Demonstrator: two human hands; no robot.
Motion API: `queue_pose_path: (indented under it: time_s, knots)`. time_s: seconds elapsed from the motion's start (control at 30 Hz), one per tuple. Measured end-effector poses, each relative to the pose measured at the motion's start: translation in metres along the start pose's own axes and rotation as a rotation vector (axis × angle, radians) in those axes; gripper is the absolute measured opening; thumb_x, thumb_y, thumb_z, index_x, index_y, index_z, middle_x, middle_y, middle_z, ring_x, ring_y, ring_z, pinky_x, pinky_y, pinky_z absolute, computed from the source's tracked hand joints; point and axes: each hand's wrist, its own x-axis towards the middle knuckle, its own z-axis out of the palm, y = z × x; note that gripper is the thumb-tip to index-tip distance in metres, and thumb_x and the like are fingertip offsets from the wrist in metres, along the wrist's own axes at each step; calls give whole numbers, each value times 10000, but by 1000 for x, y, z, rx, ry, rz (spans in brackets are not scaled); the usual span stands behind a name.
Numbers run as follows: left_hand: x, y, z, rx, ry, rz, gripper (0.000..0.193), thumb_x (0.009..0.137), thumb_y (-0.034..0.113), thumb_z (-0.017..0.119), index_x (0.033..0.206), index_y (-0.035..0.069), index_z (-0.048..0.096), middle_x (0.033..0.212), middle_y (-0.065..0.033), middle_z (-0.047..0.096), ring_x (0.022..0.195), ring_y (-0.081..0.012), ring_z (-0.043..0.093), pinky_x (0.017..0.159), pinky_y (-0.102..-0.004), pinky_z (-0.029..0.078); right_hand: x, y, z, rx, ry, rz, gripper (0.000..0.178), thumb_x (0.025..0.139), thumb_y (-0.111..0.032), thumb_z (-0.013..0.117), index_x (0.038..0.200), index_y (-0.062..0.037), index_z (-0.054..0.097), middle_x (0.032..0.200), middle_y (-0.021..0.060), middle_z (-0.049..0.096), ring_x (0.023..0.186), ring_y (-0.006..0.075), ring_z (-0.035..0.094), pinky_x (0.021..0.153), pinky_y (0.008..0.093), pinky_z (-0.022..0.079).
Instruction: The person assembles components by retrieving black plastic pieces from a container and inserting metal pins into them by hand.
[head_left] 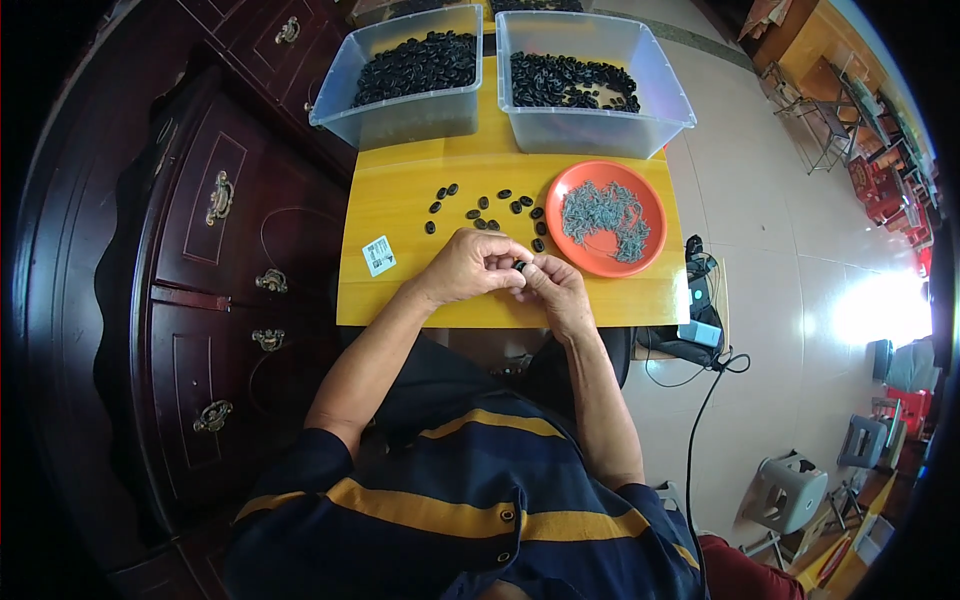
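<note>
My left hand (474,266) and my right hand (556,290) meet over the near part of the yellow table (400,215). Between their fingertips they pinch a small black oval piece (519,266); the fingers cover part of it. Several like black oval pieces (473,214) lie loose on the table just beyond my hands. To the right of them stands an orange-red plate (655,232) bearing a heap of small grey-green, thin pieces (603,212), too fine to make out closely.
Two translucent bins, a left one (400,128) and a right one (580,133), hold many black pieces at the table's far end. A white label card (379,256) lies at left. Dark wooden drawers (215,250) flank the table; a black cable (693,430) hangs at right.
</note>
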Motion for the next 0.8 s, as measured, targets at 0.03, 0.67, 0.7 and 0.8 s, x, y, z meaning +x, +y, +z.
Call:
queue_pose_path:
  time_s: [0.03,0.67,0.7,0.8]
  knots:
    - [0,1,-1,-43,-32,-44,265,751,47,790,1012,69,747,680,14,583,609,-58,543,565,-234,458,-1,0,1,8,-2,18,174,981,-186,631,1025,-20,660,906,18,681,788,81,627,725,230,509]
    - [-11,21,22,579,279,213,317,740,93,801,1032,35,692,945,-88,668,805,-257,679,723,-343,554,-3,6,16,314,139,41,162,1003,-192,564,1045,-55,641,968,57,701,841,136,676,786,291,558]
    - [-11,21,22,555,277,207,325,733,85,809,1033,31,695,939,-90,673,803,-252,681,720,-337,553,-3,6,17,315,138,42,162,1003,-192,564,1045,-55,641,968,57,701,841,136,676,786,291,558]
    - [-11,21,22,521,274,201,328,726,72,813,1029,24,698,929,-93,682,807,-249,684,717,-332,552,-3,7,19,307,170,44,156,1001,-189,565,1034,-57,642,953,47,699,824,123,670,773,286,557]
